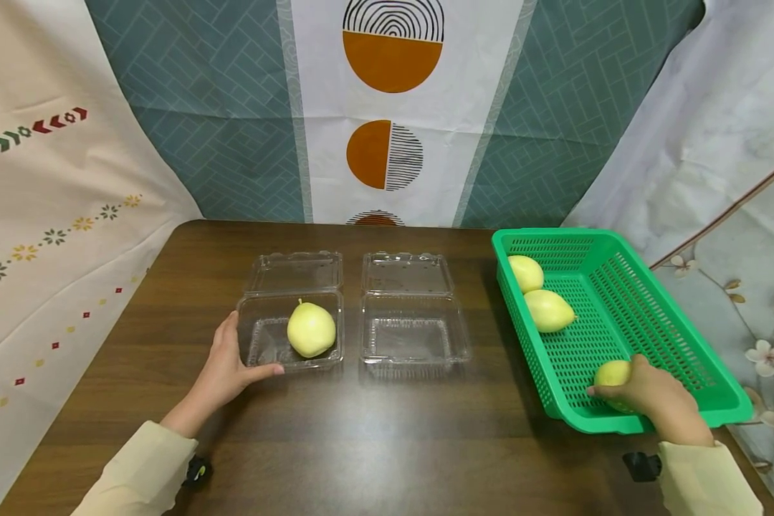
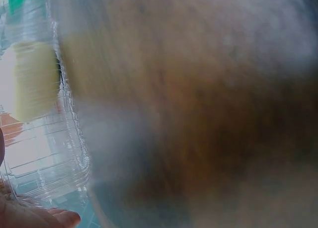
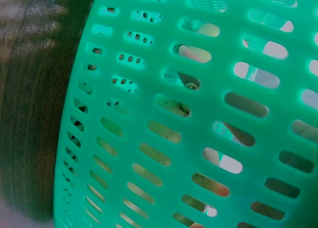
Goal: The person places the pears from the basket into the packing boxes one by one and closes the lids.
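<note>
Pear point(image 1: 610, 373) – near end of basket point(image 1: 645, 301), right hand point(image 1: 666, 398) curled round it, left hand point(image 1: 222, 373) spread, touching the near-left corner of box point(image 1: 267, 338), gripping nothing. Risks, judged: smooth skin slipping from a loose grip; light box skidding if nudged. Obscured: pear's underside; right wrist view broken by basket slats, left mostly blur.

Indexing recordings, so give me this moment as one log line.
left hand: touches left clear container | right hand: grips pear in green basket | left clear container: one pear inside | green basket: two more pears
</note>
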`<state>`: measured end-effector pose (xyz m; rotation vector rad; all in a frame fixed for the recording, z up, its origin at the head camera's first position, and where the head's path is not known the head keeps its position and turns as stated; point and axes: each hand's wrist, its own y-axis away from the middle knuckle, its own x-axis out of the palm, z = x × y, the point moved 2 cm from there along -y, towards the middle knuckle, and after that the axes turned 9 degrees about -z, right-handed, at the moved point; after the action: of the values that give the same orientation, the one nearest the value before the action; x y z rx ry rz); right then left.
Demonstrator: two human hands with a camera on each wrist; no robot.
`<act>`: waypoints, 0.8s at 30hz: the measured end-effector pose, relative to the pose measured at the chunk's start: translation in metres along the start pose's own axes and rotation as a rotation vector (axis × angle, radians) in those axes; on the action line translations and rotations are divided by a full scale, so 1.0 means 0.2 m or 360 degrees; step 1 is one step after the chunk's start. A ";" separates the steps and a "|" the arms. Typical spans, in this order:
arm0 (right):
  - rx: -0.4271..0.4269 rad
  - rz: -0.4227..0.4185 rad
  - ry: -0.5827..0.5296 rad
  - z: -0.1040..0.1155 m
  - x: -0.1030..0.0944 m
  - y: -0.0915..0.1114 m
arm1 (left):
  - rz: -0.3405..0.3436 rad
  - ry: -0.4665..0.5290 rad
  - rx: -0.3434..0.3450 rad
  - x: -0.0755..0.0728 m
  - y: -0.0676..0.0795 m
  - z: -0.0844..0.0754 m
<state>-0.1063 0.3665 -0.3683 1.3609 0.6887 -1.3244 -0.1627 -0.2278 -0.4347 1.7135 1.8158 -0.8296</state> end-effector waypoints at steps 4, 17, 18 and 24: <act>0.0005 0.0010 -0.0017 0.00 0.00 0.00 | 0.0004 0.0000 -0.0003 0.00 0.00 0.00; -0.0018 -0.0019 -0.0016 -0.01 0.01 -0.02 | 0.0009 0.0001 -0.0009 0.00 0.00 0.00; -0.0017 -0.0014 -0.0015 -0.01 0.01 -0.02 | 0.0008 0.0001 -0.0008 0.00 0.00 0.00; -0.0030 0.0020 -0.0001 -0.01 0.02 -0.04 | 0.0000 0.0006 0.0003 0.00 0.00 0.00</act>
<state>-0.1117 0.3691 -0.3735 1.3474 0.6898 -1.3055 -0.1627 -0.2283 -0.4342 1.7171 1.8178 -0.8289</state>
